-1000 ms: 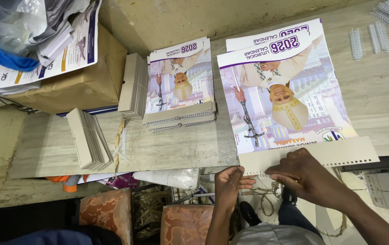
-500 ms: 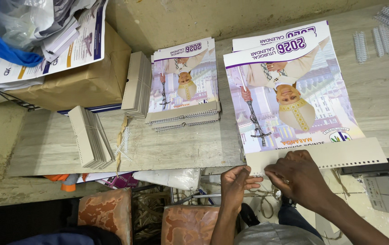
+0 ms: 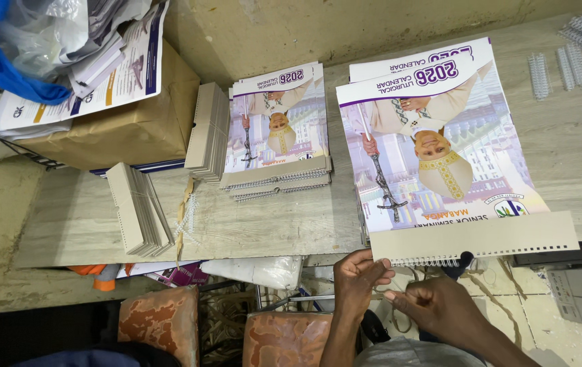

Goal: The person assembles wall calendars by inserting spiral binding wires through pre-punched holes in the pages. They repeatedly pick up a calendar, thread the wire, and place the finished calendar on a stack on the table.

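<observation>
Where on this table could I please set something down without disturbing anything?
Bare wood lies between the cardboard strips and the small calendar stack, and right of the big calendar below the wire combs. The back-left corner is crowded by the box.

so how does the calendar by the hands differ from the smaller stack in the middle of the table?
The calendar by the hands is larger, and its grey punched strip overhangs the table edge; the smaller stack lies fully on the table. The left hand touches the big calendar's wire-bound edge, with the right hand just below; nothing touches the smaller stack. Both show the same robed-figure print with a purple-and-white header, facing away from the person.
</observation>
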